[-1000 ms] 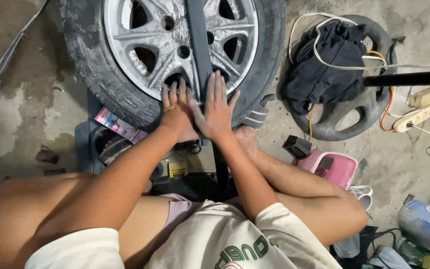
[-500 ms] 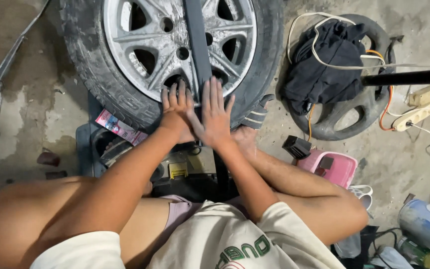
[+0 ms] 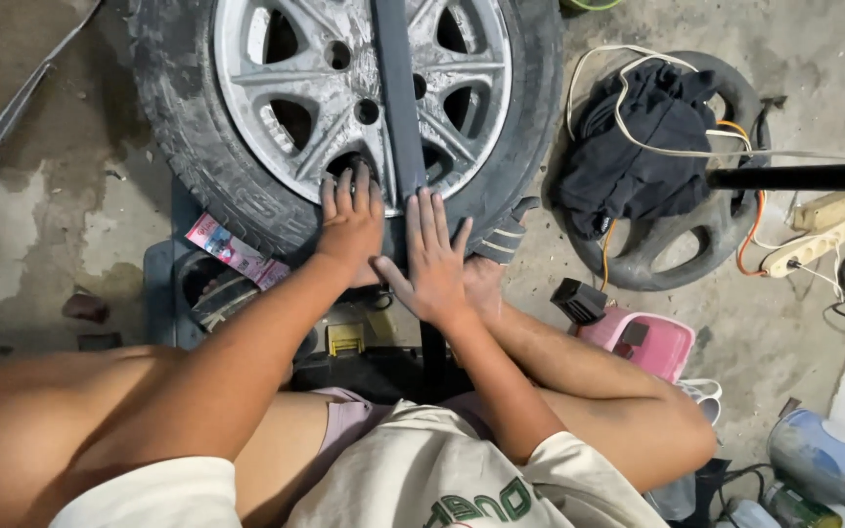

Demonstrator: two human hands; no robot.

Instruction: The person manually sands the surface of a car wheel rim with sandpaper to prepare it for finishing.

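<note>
The wheel (image 3: 344,108) lies flat on a low stand: a dusty black tyre around a silver spoked rim. A dark bar (image 3: 398,98) runs across its centre, over the hub, toward the near edge of the tyre.

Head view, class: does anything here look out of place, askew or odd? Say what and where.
A dark cloth and looped white cable lie heaped on the black wheel cover at right, an odd resting place. Both hands, left hand and right hand, press flat on the tyre beside the dark bar.
</note>
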